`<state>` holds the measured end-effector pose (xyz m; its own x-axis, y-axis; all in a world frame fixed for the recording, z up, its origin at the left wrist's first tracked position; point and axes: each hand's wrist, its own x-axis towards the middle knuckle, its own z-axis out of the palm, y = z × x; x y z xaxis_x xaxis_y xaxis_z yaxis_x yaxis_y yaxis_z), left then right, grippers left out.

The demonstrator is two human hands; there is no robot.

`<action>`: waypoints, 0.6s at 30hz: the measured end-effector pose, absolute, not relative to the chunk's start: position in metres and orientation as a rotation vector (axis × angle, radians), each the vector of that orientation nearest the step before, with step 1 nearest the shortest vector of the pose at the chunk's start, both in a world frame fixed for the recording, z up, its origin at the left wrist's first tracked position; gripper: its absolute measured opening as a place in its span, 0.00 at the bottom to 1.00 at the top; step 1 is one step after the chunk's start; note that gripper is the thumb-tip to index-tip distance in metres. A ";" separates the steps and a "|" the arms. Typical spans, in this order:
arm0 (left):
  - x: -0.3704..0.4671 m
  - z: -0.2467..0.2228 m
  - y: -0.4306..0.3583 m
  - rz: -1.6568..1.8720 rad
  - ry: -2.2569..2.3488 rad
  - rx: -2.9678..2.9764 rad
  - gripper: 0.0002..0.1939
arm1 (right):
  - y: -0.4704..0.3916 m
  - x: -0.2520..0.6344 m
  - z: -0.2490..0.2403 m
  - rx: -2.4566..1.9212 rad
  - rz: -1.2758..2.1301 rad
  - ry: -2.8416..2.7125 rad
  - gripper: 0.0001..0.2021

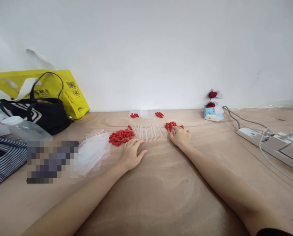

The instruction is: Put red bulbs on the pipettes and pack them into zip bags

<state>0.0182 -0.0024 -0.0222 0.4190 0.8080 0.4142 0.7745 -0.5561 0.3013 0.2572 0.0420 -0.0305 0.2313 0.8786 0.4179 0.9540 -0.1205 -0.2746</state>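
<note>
Head view, from your far left: a striped bag [6, 160] lies at the edge, with a clear bottle [30, 128] tipped over just beyond it. Behind the bottle sits a black handbag [48, 114], and a yellow bag [74, 101] stands behind that against the wall [141, 49]. A blurred-out patch covers something to the left of your fanned stack of clear zip bags [94, 149]. Next comes a loose heap of red pieces [120, 137] on the wooden table [151, 196]. Your left hand [132, 153] rests at its near edge, palm down, thumb well apart from the fingers, with nothing visible in its grasp. Thin pale sticks [148, 133] lie side by side between your hands; behind them, small red clusters sit at either end of a flat clear strip [146, 113]. Your right hand [181, 137] has its fingers curled at a smaller red group [170, 125]; you cannot tell from here whether it pinches one. Farther right are a blue tissue pack [213, 114], dark red flowers [212, 95] and a power strip [257, 139] with plugs and cables.
</note>
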 end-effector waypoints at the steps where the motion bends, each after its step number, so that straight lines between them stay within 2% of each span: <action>1: 0.018 -0.022 -0.002 0.815 1.447 2.590 0.15 | 0.042 0.258 -0.031 -2.022 -0.218 -1.679 0.14; 8: 0.018 -0.022 -0.002 0.829 1.465 2.570 0.20 | 0.039 0.255 -0.033 -1.911 -0.333 -1.713 0.14; 14: 0.019 -0.023 -0.001 0.826 1.495 2.579 0.21 | 0.043 0.235 -0.029 -1.935 -0.283 -1.810 0.12; 18: 0.018 -0.021 0.000 0.886 1.683 2.562 0.17 | 0.051 0.225 -0.026 -2.066 -0.240 -1.809 0.14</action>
<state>0.0185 0.0001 -0.0210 0.2898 0.8330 0.4714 0.8602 -0.4426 0.2533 0.2251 0.0510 -0.0255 0.1556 0.9150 0.3724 0.9804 -0.0969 -0.1716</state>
